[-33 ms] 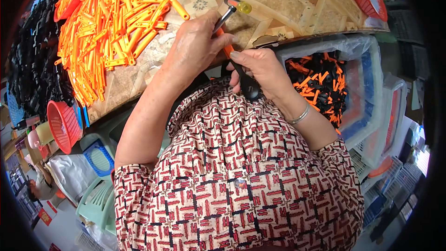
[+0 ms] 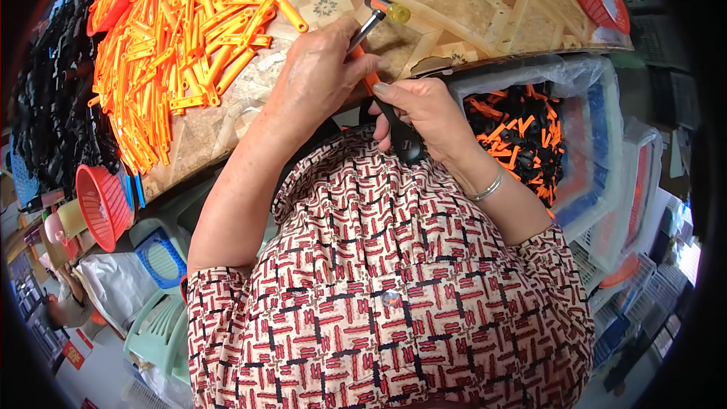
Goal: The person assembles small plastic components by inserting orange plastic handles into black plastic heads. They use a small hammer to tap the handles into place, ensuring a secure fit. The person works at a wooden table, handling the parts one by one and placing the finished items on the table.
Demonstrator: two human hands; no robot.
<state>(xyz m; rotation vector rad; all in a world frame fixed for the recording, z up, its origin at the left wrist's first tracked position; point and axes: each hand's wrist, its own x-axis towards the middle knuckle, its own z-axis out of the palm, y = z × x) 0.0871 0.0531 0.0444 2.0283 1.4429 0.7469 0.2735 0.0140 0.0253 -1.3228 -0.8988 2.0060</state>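
Note:
An orange and black plastic part (image 2: 391, 118) is held between my two hands over my lap, at the table's near edge. Its narrow orange end is gripped by my left hand (image 2: 324, 62), thumb pressed on it. My right hand (image 2: 421, 108) closes round the black length, above a broad rounded black end that tilts down toward my shirt. From beside my left fingers a tool with a metal shaft (image 2: 367, 34) rises to a crosswise head with a yellow round end; whether my left hand grips it too, I cannot tell.
Many loose orange plastic pieces (image 2: 189, 38) are heaped on the table's left, beside a black pile (image 2: 57, 98). Red baskets (image 2: 104, 208) stand near its edges. To my right, a plastic-lined crate (image 2: 594, 136) holds orange and black parts. A green chair (image 2: 159, 333) stands at lower left.

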